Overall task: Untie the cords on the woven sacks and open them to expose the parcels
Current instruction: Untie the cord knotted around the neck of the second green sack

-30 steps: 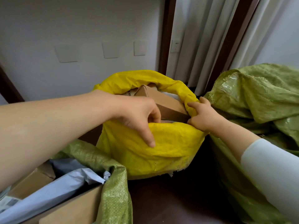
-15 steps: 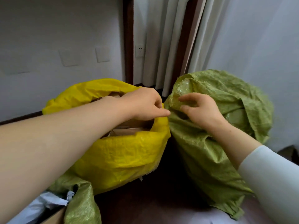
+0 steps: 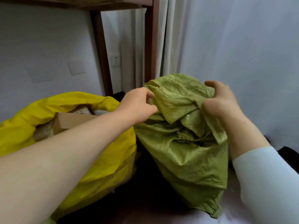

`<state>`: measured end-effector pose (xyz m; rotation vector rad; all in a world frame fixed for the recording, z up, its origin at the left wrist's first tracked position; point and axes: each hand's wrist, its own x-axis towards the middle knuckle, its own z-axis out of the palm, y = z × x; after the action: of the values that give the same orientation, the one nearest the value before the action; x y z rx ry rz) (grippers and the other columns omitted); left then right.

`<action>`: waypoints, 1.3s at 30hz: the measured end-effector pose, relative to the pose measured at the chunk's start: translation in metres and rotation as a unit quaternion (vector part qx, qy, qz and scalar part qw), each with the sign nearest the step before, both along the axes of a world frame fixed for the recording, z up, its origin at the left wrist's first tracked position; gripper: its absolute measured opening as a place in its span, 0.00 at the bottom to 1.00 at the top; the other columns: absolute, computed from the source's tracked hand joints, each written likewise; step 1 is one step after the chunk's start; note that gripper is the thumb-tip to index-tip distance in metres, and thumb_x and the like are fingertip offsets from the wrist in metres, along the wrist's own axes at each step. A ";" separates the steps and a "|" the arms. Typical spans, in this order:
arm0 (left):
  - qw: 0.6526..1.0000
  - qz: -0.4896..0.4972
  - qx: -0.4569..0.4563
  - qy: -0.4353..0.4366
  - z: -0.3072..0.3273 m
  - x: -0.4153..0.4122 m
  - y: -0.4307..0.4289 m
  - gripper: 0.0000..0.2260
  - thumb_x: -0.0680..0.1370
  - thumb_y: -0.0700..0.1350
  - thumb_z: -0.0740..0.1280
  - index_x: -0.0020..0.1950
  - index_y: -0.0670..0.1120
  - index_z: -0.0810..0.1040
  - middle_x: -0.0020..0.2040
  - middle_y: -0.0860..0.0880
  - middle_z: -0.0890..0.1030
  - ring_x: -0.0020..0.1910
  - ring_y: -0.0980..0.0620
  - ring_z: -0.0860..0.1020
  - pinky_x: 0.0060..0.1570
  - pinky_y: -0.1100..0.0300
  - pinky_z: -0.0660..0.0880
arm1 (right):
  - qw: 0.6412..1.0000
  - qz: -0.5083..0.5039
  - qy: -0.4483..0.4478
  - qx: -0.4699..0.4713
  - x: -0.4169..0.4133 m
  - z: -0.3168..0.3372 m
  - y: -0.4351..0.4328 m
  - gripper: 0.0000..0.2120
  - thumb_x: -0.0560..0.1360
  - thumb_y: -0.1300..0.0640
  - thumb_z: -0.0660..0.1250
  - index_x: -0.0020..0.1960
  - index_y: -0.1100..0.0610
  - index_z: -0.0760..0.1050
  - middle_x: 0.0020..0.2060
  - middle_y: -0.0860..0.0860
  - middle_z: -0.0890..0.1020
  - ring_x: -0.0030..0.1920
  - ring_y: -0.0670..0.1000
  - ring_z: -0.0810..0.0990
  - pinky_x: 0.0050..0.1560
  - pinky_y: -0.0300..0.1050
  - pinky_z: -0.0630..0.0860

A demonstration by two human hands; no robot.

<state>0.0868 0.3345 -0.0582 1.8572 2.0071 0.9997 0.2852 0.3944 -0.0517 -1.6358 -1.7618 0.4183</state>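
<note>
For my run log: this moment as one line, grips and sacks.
left grip: pinches green sack top | right grip: holds its bunched top | yellow sack: open, cardboard box showing | green sack: unopened

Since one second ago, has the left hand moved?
Yes: the left hand moved right, off the yellow sack, to the green sack.

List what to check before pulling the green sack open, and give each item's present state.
1. Left hand pinches the top fold of the green sack: ok.
2. Right hand grips its bunched top: ok.
3. Cord at the neck untied: not ok, looks knotted.
4. Green sack's parcels exposed: not ok.
5. Yellow sack open, cardboard box showing: ok.
</note>
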 end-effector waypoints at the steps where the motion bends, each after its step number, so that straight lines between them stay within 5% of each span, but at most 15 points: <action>1: 1.000 0.000 0.008 0.027 -0.002 0.010 0.004 0.25 0.69 0.45 0.71 0.66 0.48 0.71 0.60 0.48 0.75 0.60 0.48 0.75 0.60 0.52 0.73 | 0.997 0.022 -0.039 -0.056 0.011 0.000 0.002 0.39 0.68 0.59 0.71 0.74 0.47 0.57 0.74 0.54 0.57 0.75 0.58 0.54 0.72 0.64 0.54; 3: 0.996 -0.019 0.006 0.085 -0.007 0.029 0.012 0.35 0.68 0.48 0.73 0.72 0.49 0.63 0.70 0.48 0.65 0.70 0.49 0.65 0.68 0.52 0.65 | 0.982 0.053 -0.095 -0.155 0.026 -0.004 0.008 0.56 0.61 0.53 0.79 0.76 0.45 0.45 0.76 0.55 0.45 0.76 0.57 0.43 0.72 0.66 0.51; 5: 0.991 -0.034 -0.013 0.131 -0.012 0.045 0.019 0.42 0.67 0.50 0.75 0.75 0.48 0.55 0.76 0.48 0.55 0.75 0.48 0.53 0.73 0.51 0.55 | 0.977 0.061 -0.080 -0.186 0.036 -0.011 0.015 0.60 0.60 0.53 0.80 0.76 0.46 0.40 0.76 0.56 0.44 0.76 0.59 0.46 0.72 0.62 0.55; 8: 0.983 -0.044 -0.039 0.176 -0.020 0.060 0.030 0.49 0.66 0.55 0.75 0.76 0.49 0.47 0.78 0.50 0.48 0.76 0.48 0.44 0.74 0.51 0.47 | 0.992 0.048 0.041 -0.111 0.046 -0.026 0.033 0.45 0.68 0.62 0.73 0.76 0.52 0.50 0.73 0.56 0.62 0.71 0.58 0.63 0.68 0.53 0.65; 11: 0.982 -0.035 -0.045 0.178 -0.026 0.068 0.039 0.51 0.64 0.58 0.75 0.76 0.51 0.45 0.78 0.48 0.48 0.76 0.48 0.42 0.73 0.51 0.44 | 0.983 0.006 0.179 -0.049 0.049 -0.039 0.047 0.26 0.71 0.64 0.65 0.68 0.53 0.68 0.63 0.55 0.75 0.61 0.57 0.75 0.61 0.54 0.74; 17: 0.991 -0.031 -0.075 0.110 -0.036 0.090 0.064 0.59 0.56 0.62 0.76 0.75 0.59 0.38 0.77 0.47 0.39 0.75 0.46 0.37 0.72 0.46 0.43 | 0.888 0.049 0.441 -0.120 0.051 -0.040 0.058 0.09 0.69 0.60 0.67 0.49 0.53 0.79 0.44 0.53 0.83 0.47 0.55 0.83 0.51 0.53 0.80; 20: 0.994 -0.044 -0.057 0.078 -0.035 0.099 0.079 0.60 0.59 0.56 0.79 0.73 0.61 0.35 0.77 0.48 0.49 0.75 0.49 0.50 0.73 0.49 0.53 | 0.842 0.124 0.495 -0.178 0.052 -0.039 0.059 0.12 0.61 0.52 0.69 0.42 0.55 0.81 0.42 0.55 0.84 0.49 0.61 0.82 0.55 0.62 0.77; 23: 1.000 -0.011 -0.019 -0.012 -0.032 0.097 0.091 0.41 0.67 0.43 0.74 0.74 0.54 0.57 0.62 0.53 0.72 0.63 0.55 0.70 0.61 0.62 0.66 | 0.822 0.192 0.481 -0.236 0.052 -0.045 0.057 0.23 0.60 0.40 0.69 0.46 0.55 0.83 0.49 0.52 0.84 0.55 0.59 0.81 0.60 0.59 0.74; 26: 0.995 0.093 -0.001 -0.026 -0.024 0.089 0.094 0.17 0.73 0.36 0.65 0.62 0.40 0.73 0.57 0.43 0.77 0.60 0.44 0.74 0.51 0.61 0.68 | 0.840 0.165 0.478 -0.193 0.051 -0.043 0.053 0.18 0.72 0.41 0.63 0.41 0.53 0.84 0.45 0.47 0.85 0.51 0.49 0.81 0.57 0.47 0.73; 29: 0.984 0.172 -0.053 0.002 -0.027 0.092 0.076 0.20 0.75 0.35 0.64 0.67 0.35 0.66 0.64 0.38 0.73 0.64 0.41 0.72 0.53 0.59 0.69 | 0.884 0.158 0.425 -0.117 0.048 -0.038 0.053 0.16 0.71 0.45 0.70 0.55 0.51 0.80 0.54 0.45 0.81 0.56 0.44 0.78 0.56 0.42 0.74; 33: 0.988 -0.134 -0.060 0.052 -0.041 0.120 0.043 0.17 0.66 0.47 0.67 0.55 0.50 0.79 0.52 0.54 0.80 0.56 0.52 0.77 0.57 0.62 0.72 | 0.924 0.258 0.267 -0.092 0.045 -0.030 0.052 0.43 0.65 0.50 0.76 0.73 0.44 0.58 0.70 0.43 0.68 0.68 0.44 0.68 0.65 0.41 0.66; 35: 0.996 -0.078 -0.019 0.033 -0.044 0.111 0.035 0.13 0.63 0.44 0.60 0.38 0.53 0.82 0.38 0.57 0.81 0.44 0.54 0.79 0.47 0.62 0.75 | 0.939 0.286 0.183 -0.059 0.049 -0.031 0.053 0.39 0.67 0.64 0.74 0.72 0.44 0.62 0.68 0.42 0.70 0.67 0.43 0.69 0.61 0.35 0.67; 37: 0.983 0.047 0.138 -0.115 -0.029 0.093 0.031 0.15 0.59 0.39 0.55 0.26 0.53 0.79 0.28 0.56 0.81 0.33 0.59 0.78 0.37 0.64 0.74 | 0.930 0.326 0.155 -0.066 0.055 -0.036 0.051 0.31 0.68 0.72 0.69 0.61 0.41 0.76 0.59 0.41 0.78 0.60 0.41 0.76 0.58 0.34 0.72; 39: 0.956 0.105 0.234 -0.141 -0.013 0.078 0.031 0.15 0.61 0.39 0.55 0.26 0.54 0.78 0.28 0.59 0.80 0.31 0.61 0.76 0.35 0.64 0.73 | 0.917 0.371 0.107 -0.104 0.059 -0.040 0.045 0.25 0.69 0.71 0.69 0.48 0.40 0.82 0.50 0.38 0.83 0.55 0.39 0.79 0.59 0.37 0.75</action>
<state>0.1644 0.3654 -0.0717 1.5891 1.9380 1.8218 0.3440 0.4397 -0.0921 -0.9312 -2.1690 1.1163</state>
